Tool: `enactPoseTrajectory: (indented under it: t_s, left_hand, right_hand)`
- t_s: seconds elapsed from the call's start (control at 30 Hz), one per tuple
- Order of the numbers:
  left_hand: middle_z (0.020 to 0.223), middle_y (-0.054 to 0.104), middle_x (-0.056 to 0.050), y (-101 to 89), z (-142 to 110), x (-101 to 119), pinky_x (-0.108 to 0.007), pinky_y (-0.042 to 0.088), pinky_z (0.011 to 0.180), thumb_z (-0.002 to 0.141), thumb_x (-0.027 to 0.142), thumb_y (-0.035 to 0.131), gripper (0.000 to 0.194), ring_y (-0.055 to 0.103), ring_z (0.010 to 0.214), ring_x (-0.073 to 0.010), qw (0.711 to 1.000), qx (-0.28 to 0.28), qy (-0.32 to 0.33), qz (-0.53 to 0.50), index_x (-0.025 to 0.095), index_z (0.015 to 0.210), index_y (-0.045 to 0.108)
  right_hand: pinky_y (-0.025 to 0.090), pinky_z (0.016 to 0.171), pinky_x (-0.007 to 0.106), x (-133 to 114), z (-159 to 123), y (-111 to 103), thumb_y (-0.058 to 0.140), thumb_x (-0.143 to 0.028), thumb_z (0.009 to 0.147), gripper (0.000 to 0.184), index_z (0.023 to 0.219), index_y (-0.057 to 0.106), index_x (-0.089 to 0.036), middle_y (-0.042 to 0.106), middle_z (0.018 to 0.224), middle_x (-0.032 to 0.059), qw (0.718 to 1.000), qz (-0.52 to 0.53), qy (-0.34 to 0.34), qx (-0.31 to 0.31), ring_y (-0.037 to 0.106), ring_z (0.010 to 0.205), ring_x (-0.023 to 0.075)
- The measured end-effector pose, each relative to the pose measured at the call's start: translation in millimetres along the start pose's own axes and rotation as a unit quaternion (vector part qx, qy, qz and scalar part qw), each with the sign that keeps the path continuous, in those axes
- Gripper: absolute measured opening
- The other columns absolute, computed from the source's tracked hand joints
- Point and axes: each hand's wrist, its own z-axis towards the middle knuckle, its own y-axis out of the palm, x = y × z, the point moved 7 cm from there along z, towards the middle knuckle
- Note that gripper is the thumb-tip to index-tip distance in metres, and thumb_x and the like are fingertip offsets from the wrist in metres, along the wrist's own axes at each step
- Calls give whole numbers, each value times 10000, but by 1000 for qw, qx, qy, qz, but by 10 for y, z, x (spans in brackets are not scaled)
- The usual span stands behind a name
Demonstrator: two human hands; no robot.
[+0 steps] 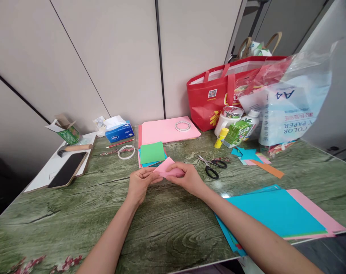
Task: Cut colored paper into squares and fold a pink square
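A folded piece of pink paper (pixel 167 166) is held above the table between both hands. My left hand (pixel 141 183) pinches its left corner between thumb and fingers. At its right side, my right hand (pixel 188 178) grips the paper with the fingers curled over it. Just behind the paper lies a stack of small coloured squares with a green sheet (pixel 152 152) on top. Black-handled scissors (pixel 211 165) rest, blades parted, to the right of my right hand.
Coloured sheets (pixel 270 213) lie at the front right, partly under my right forearm. A glue stick (pixel 221 137), paper scraps (pixel 248 154) and a red bag (pixel 207 99) stand or lie at the right. Leftward are a tape roll (pixel 126 152), phone (pixel 68 169), hammer (pixel 74 149) and tissue pack (pixel 119 133).
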Motion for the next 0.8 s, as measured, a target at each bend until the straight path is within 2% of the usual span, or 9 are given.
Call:
enactPoseTrajectory:
  t_s: [0.23,0.4,0.63,0.8]
  left_hand:
    - [755,721,-91,46,-9,-13,-384,549,721,534,250,775,358,677,695,-225,996,-69,-34,53,110,851,687]
    - [740,720,-73,25,-5,-11,-385,550,715,555,272,761,302,675,659,-213,997,-57,-30,46,113,804,696]
    - [672,714,-55,36,-7,18,-325,546,710,581,276,750,225,663,621,-168,998,-42,0,40,117,726,686]
    - [778,721,-72,70,-21,-33,-338,540,732,585,269,748,302,669,686,-186,996,-75,-30,50,123,841,685]
  right_hand:
    - [400,514,210,-3,-2,-19,658,-271,649,153,769,647,-175,633,692,-1,1000,-27,-4,0,533,586,125]
    - [384,502,201,12,-2,1,653,-246,650,146,774,647,-171,636,715,0,1000,-24,9,-15,531,588,120]
    - [389,525,209,50,0,16,653,-246,651,170,799,644,-164,648,763,12,999,-14,23,-20,534,606,122]
    - [382,523,205,27,-6,13,658,-272,659,170,789,645,-163,639,727,5,999,-24,5,-20,531,611,127]
